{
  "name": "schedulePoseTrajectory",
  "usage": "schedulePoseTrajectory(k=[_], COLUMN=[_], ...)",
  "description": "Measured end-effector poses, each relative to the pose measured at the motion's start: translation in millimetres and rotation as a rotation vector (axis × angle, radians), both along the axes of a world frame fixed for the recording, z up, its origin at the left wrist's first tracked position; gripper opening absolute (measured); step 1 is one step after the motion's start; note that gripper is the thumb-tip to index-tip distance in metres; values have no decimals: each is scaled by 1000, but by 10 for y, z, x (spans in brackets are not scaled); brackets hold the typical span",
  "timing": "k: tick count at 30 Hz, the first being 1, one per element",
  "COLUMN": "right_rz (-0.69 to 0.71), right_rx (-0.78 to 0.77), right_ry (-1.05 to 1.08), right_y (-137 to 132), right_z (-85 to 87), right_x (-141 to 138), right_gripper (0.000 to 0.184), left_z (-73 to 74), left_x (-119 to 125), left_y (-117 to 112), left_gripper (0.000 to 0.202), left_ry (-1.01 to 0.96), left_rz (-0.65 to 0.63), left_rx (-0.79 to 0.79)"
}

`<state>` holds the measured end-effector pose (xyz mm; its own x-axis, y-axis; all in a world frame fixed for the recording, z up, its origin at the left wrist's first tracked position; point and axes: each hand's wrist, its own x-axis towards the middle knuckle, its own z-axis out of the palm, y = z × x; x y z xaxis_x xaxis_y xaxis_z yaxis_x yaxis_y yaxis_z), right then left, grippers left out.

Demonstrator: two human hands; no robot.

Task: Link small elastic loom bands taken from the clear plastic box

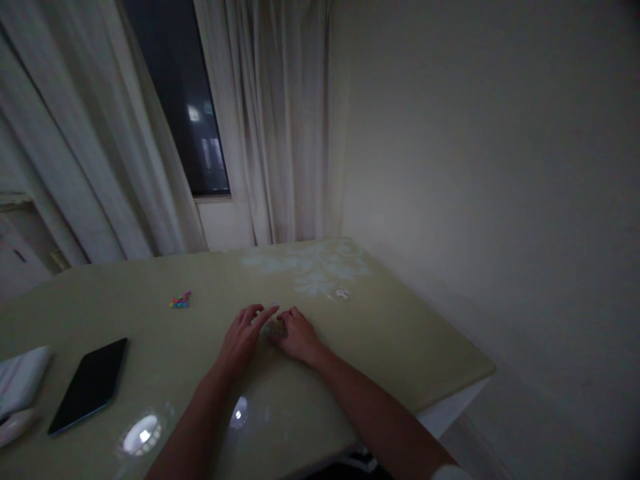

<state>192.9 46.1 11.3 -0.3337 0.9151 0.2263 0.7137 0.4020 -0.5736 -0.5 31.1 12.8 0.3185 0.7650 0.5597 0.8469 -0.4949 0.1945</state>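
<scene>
A small brownish, mottled object (pixel 275 327) lies low over the table between my two hands; its kind is too blurred and dark to tell. My right hand (pixel 299 335) has its fingers curled against the right side of it. On the other side, my left hand (pixel 244 332) hovers with fingers apart, the index finger stretched toward the object. Whether the left fingertips touch it I cannot tell. A tiny pale piece (pixel 275 303) shows just beyond the fingers, partly hidden.
Small bright multicoloured pieces (pixel 181 300) lie in a pile at the left. Several small white pieces (pixel 342 293) sit at the right. A black tablet (pixel 91 385), a white folded item (pixel 23 380) and a pale mouse-like object (pixel 16 425) are at the table's (pixel 410 347) left.
</scene>
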Motion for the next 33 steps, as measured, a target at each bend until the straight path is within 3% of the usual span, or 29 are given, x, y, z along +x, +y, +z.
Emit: schedulePoseTrajectory(k=[14,19,26,30,33], right_rz=[82,212,415,570,603], right_rx=[154,179,205,208,182], right_ry=[-69,-127,-167,-182,-174], right_y=[-7,-44,-61,-25,5], right_z=[-27,-6,39,37,50], right_x=[-7,3,15,-9,-22], right_gripper=[49,46,49,37,36], left_z=[23,46,16,-42,-82], left_x=[-53,-136,-484,-587,-586], left_y=[2,12,145,190,197], left_gripper=[58,62,75,85,84], left_ry=[-196,-382,-649,-746,-772], left_rz=[56,154,261,295,310], left_rx=[17,-12,-95,-183,-252])
